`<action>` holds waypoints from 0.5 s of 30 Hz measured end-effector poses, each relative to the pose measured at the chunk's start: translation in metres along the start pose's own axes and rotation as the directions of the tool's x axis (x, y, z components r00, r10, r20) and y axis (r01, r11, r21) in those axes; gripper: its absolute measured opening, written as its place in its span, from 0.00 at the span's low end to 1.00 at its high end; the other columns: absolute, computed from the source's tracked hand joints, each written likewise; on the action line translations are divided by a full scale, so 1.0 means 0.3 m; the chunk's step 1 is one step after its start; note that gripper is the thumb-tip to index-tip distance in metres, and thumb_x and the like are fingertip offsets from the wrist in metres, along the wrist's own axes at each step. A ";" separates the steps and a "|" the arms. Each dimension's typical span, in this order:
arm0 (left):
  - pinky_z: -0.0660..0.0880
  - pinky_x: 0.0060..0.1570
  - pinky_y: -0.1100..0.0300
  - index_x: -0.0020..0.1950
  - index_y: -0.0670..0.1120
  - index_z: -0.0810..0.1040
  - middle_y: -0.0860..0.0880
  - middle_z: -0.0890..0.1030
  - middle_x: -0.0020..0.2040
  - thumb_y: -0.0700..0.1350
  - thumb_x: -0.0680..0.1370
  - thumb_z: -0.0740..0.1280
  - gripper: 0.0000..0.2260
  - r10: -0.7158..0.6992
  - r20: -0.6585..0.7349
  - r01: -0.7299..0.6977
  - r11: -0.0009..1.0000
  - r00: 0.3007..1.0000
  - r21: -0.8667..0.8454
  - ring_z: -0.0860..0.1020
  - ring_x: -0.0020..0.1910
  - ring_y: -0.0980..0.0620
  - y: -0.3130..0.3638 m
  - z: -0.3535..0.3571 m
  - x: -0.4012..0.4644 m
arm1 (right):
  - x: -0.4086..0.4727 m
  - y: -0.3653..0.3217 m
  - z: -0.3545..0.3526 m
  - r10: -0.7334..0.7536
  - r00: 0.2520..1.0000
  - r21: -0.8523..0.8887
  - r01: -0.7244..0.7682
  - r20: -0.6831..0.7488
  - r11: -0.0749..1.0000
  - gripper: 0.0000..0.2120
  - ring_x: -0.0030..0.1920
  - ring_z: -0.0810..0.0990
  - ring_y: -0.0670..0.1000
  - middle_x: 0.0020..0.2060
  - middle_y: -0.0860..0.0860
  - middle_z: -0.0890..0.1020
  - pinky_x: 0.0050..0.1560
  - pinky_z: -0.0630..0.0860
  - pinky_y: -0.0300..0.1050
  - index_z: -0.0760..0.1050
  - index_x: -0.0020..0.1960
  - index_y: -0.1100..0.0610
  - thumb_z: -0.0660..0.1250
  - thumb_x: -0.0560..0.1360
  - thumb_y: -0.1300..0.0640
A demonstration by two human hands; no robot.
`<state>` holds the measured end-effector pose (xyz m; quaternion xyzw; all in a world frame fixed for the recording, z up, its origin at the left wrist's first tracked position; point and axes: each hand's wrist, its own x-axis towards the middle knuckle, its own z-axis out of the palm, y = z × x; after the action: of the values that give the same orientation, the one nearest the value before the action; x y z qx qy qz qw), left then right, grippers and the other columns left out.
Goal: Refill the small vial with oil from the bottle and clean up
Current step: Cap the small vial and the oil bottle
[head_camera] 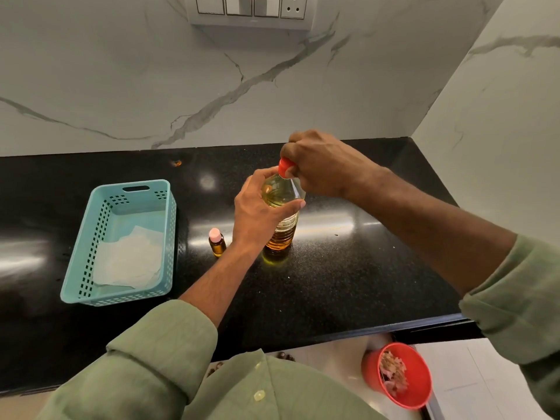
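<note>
Your right hand (315,163) covers most of the red cap (284,167), so you can't tell whether it's seated or loose. Your left hand (260,207) hides the middle of the oil bottle (280,225), label unreadable. The small vial (217,242) is too small to judge its fill. The switch panel (251,9) is cut off at the top edge. Down by the floor, the red bin (400,375) holds scraps too blurred to name.
</note>
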<state>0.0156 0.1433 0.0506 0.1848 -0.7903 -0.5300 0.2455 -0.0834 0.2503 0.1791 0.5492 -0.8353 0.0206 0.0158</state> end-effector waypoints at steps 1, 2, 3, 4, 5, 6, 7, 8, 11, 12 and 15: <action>0.80 0.61 0.52 0.64 0.62 0.72 0.54 0.80 0.60 0.58 0.65 0.81 0.31 0.002 -0.003 -0.002 1.000 1.000 0.006 0.80 0.60 0.55 0.001 0.002 -0.002 | -0.003 -0.005 0.003 0.013 1.000 0.005 -0.013 -0.010 1.000 0.13 0.44 0.75 0.49 0.53 0.56 0.79 0.44 0.68 0.39 0.78 0.63 0.61 0.67 0.81 0.57; 0.80 0.61 0.52 0.64 0.63 0.72 0.54 0.80 0.60 0.58 0.65 0.81 0.31 0.003 -0.006 -0.003 1.000 1.000 0.008 0.80 0.60 0.55 0.002 0.002 -0.004 | -0.005 -0.010 0.005 0.025 1.000 0.009 -0.025 -0.017 1.000 0.13 0.43 0.75 0.48 0.52 0.56 0.79 0.44 0.67 0.38 0.79 0.62 0.61 0.68 0.80 0.57; 0.80 0.61 0.51 0.64 0.63 0.72 0.54 0.80 0.60 0.58 0.65 0.81 0.31 0.002 -0.007 -0.002 1.000 1.000 0.008 0.80 0.60 0.54 0.003 0.003 -0.005 | -0.006 -0.014 0.007 0.039 0.999 0.015 -0.038 -0.024 0.999 0.13 0.43 0.74 0.47 0.52 0.56 0.79 0.44 0.67 0.38 0.79 0.62 0.61 0.68 0.80 0.57; 0.80 0.61 0.51 0.64 0.64 0.72 0.54 0.79 0.60 0.58 0.65 0.81 0.31 0.000 -0.008 0.000 1.000 1.000 0.009 0.80 0.60 0.54 0.004 0.003 -0.006 | -0.007 -0.018 0.007 0.052 0.998 0.024 -0.051 -0.032 0.998 0.12 0.42 0.74 0.47 0.51 0.55 0.79 0.44 0.67 0.38 0.79 0.61 0.61 0.69 0.80 0.56; 0.79 0.61 0.51 0.64 0.64 0.72 0.55 0.79 0.61 0.57 0.65 0.81 0.31 -0.003 -0.009 0.003 1.000 1.000 0.010 0.79 0.61 0.55 0.004 0.003 -0.007 | -0.007 -0.023 0.007 0.066 0.997 0.037 -0.065 -0.039 0.997 0.12 0.42 0.74 0.47 0.50 0.55 0.79 0.44 0.67 0.38 0.80 0.60 0.61 0.69 0.80 0.56; 0.79 0.62 0.51 0.64 0.64 0.72 0.55 0.79 0.61 0.57 0.65 0.81 0.31 -0.006 -0.007 0.006 1.000 1.000 0.010 0.79 0.61 0.55 0.005 0.002 -0.007 | -0.006 -0.027 0.005 0.080 0.996 0.049 -0.078 -0.042 0.996 0.11 0.42 0.75 0.47 0.49 0.54 0.78 0.43 0.68 0.38 0.80 0.59 0.61 0.69 0.80 0.56; 0.79 0.62 0.51 0.64 0.65 0.72 0.55 0.79 0.61 0.58 0.65 0.81 0.31 -0.010 -0.003 0.010 1.000 1.000 0.009 0.79 0.61 0.54 0.006 0.000 -0.006 | -0.006 -0.031 0.005 0.089 0.995 0.056 -0.086 -0.040 0.995 0.11 0.42 0.75 0.47 0.48 0.54 0.77 0.43 0.68 0.38 0.80 0.59 0.61 0.69 0.80 0.57; 0.79 0.61 0.50 0.64 0.65 0.72 0.55 0.79 0.61 0.58 0.65 0.81 0.31 -0.012 0.000 0.012 1.000 1.000 0.007 0.79 0.61 0.54 0.004 -0.001 -0.006 | -0.005 -0.032 0.005 0.093 0.995 0.059 -0.091 -0.032 0.994 0.11 0.42 0.76 0.47 0.47 0.53 0.77 0.43 0.68 0.38 0.80 0.59 0.61 0.69 0.80 0.57; 0.81 0.59 0.49 0.64 0.64 0.72 0.55 0.80 0.59 0.62 0.64 0.80 0.32 -0.009 0.006 0.009 1.000 1.000 -0.004 0.80 0.60 0.53 0.003 -0.005 -0.007 | -0.004 -0.020 0.002 0.093 0.996 0.074 -0.093 0.011 0.993 0.12 0.45 0.77 0.49 0.50 0.54 0.79 0.44 0.67 0.39 0.79 0.61 0.60 0.67 0.81 0.55; 0.81 0.59 0.49 0.64 0.64 0.73 0.55 0.80 0.59 0.62 0.63 0.80 0.32 -0.009 0.009 0.009 1.000 1.000 -0.012 0.80 0.59 0.53 0.005 -0.007 -0.008 | -0.004 -0.014 0.000 0.089 0.996 0.085 -0.090 0.016 0.992 0.12 0.46 0.78 0.49 0.51 0.55 0.80 0.45 0.67 0.39 0.79 0.61 0.59 0.67 0.81 0.54; 0.80 0.59 0.48 0.64 0.65 0.72 0.54 0.80 0.60 0.64 0.62 0.79 0.33 -0.016 0.021 0.017 0.999 1.000 -0.029 0.80 0.60 0.53 0.006 -0.007 -0.011 | -0.012 -0.005 0.007 0.078 0.997 0.102 -0.077 -0.001 0.992 0.13 0.48 0.79 0.51 0.52 0.55 0.80 0.46 0.71 0.40 0.79 0.62 0.59 0.67 0.81 0.53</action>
<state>0.0195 0.1441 0.0524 0.1821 -0.7836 -0.5454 0.2353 -0.0807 0.2529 0.1769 0.5164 -0.8538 0.0652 -0.0112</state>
